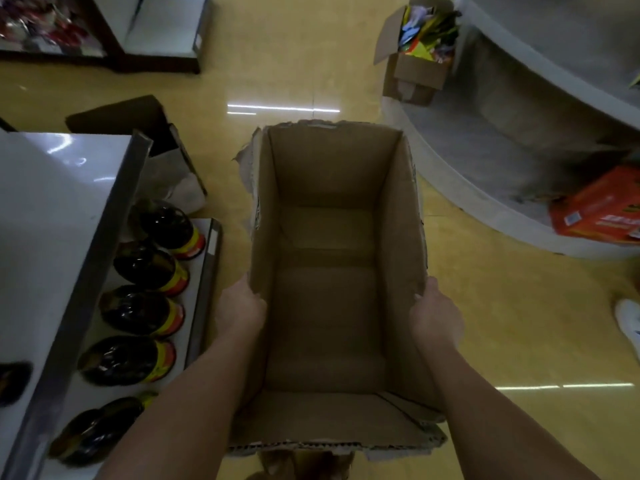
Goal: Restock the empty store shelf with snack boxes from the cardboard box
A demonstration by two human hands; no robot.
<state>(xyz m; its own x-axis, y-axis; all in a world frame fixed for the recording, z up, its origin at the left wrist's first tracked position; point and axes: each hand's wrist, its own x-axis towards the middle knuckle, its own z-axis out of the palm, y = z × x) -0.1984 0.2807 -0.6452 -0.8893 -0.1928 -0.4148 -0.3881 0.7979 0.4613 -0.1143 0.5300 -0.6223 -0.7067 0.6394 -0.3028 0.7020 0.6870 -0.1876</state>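
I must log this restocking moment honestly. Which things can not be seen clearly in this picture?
All in the head view:
- Fingers of left hand and right hand: behind the cardboard box walls.
- Orange carton print: blurred, cut by right edge.
- Dark bottles labels: too blurred.
- White shoe: cut by right edge.

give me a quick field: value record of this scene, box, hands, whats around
cardboard box: open at the top, nothing visible inside, rim torn
left hand: grips the box's left wall
right hand: grips the box's right wall
shelf on the left: row of dark bottles with red and yellow labels
floor: glossy yellow
second carton: open, far right, colourful packets inside
orange box: right edge, resting on a grey curved base
white shoe: at the right edge
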